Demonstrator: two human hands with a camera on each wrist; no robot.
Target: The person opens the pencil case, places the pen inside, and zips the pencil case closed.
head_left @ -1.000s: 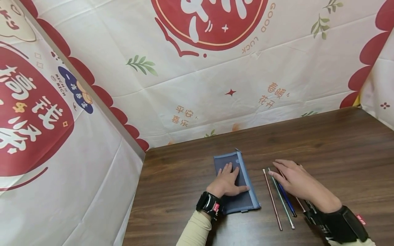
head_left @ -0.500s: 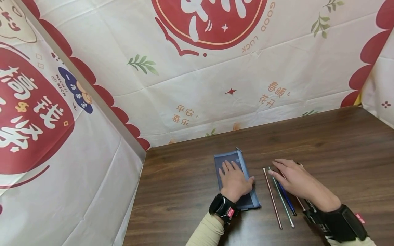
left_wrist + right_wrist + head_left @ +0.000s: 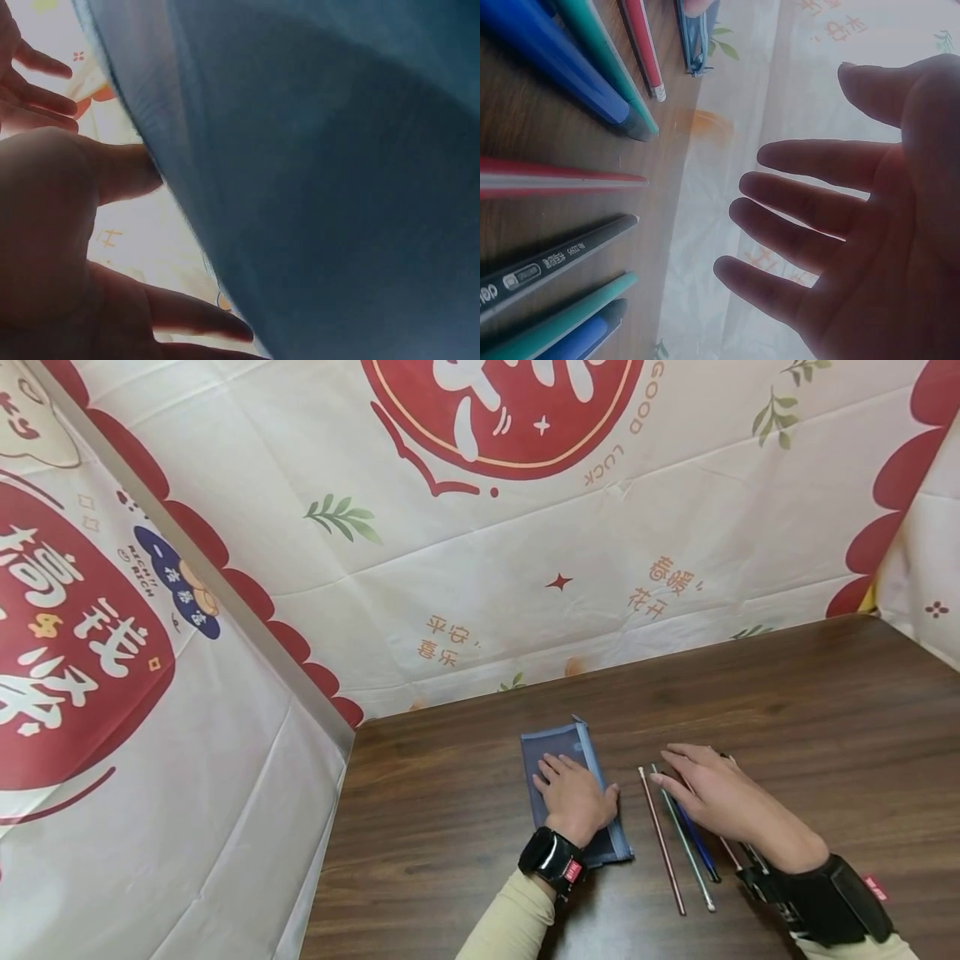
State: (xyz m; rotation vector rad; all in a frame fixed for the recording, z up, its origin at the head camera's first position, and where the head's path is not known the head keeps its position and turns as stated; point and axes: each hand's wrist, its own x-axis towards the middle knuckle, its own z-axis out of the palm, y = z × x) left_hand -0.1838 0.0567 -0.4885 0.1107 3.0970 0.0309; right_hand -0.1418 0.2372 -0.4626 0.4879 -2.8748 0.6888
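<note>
A blue zip pouch (image 3: 551, 743) of see-through mesh lies flat on the table. Over it is my left hand (image 3: 576, 802), fingers extended and the thumb out past the zip edge. The left wrist view shows the pouch (image 3: 322, 172) large, with fingertips at its edge. To the right, my right hand (image 3: 723, 793) is held over several pencils and pens, its fingers straight and gripping nothing. Beside it lie a red pencil (image 3: 663, 843), a green pencil (image 3: 688, 843) and a blue pen (image 3: 699, 847). A black pencil (image 3: 555, 262) shows in the right wrist view, under that hand.
The brown wooden table (image 3: 420, 793) meets a white printed cloth (image 3: 480, 568) at the back. Another printed cloth (image 3: 247, 760) hangs along the left edge. More writing tools, a green pencil (image 3: 562, 319) and a blue pen (image 3: 585, 341), lie by the black one.
My left hand has shifted to the right across the pouch, bringing its thumb past the zip edge. The right hand and the pencils have stayed in place.
</note>
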